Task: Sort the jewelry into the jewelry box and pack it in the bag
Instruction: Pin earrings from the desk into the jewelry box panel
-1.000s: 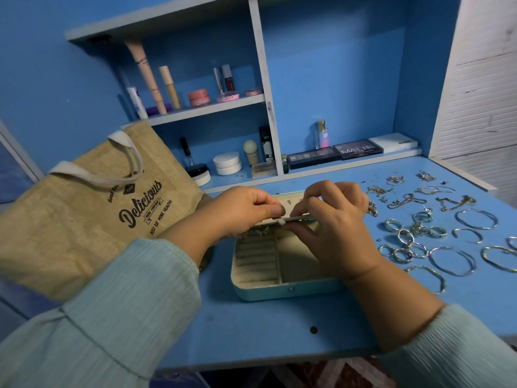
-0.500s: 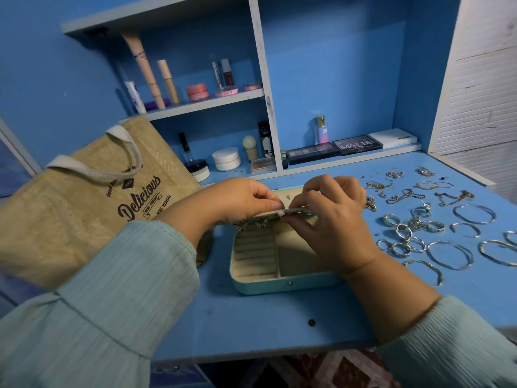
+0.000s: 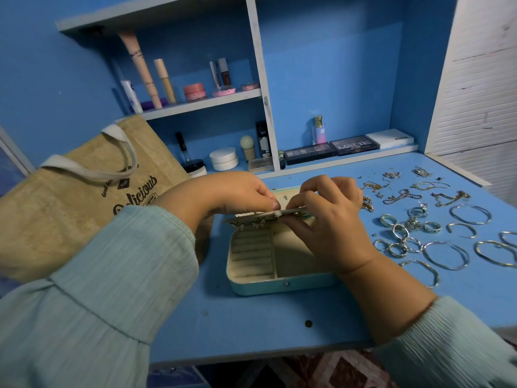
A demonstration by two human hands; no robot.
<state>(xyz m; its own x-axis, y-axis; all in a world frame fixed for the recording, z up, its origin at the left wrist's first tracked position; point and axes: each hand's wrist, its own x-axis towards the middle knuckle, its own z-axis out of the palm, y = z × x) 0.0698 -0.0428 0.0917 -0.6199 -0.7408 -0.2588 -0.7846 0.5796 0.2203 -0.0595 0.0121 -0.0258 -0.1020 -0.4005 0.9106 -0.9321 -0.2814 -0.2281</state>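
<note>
The blue wooden desk (image 3: 251, 326) carries everything; at its left lies a tan woven jute bag (image 3: 70, 203) with white handles and dark lettering, tilted against the wall; at the centre sits the open pale-turquoise jewelry box (image 3: 279, 285) with a cream lining, ring rolls on its left side and a plain compartment on its right; over the box's far part both hands meet on a thin flat cream earring panel (image 3: 293, 212) held roughly level, two small sparkly butterfly earrings (image 3: 247, 224) hanging from its left end; the left hand (image 3: 237, 196) pinches the panel's middle with curled fingers; the right hand (image 3: 333, 219) grips its right part, thumb beneath and fingers curled above; silver bangles (image 3: 444, 254), silver rings (image 3: 402, 233) and gold chains (image 3: 400, 196) lie spread on the desk right of the box.
</note>
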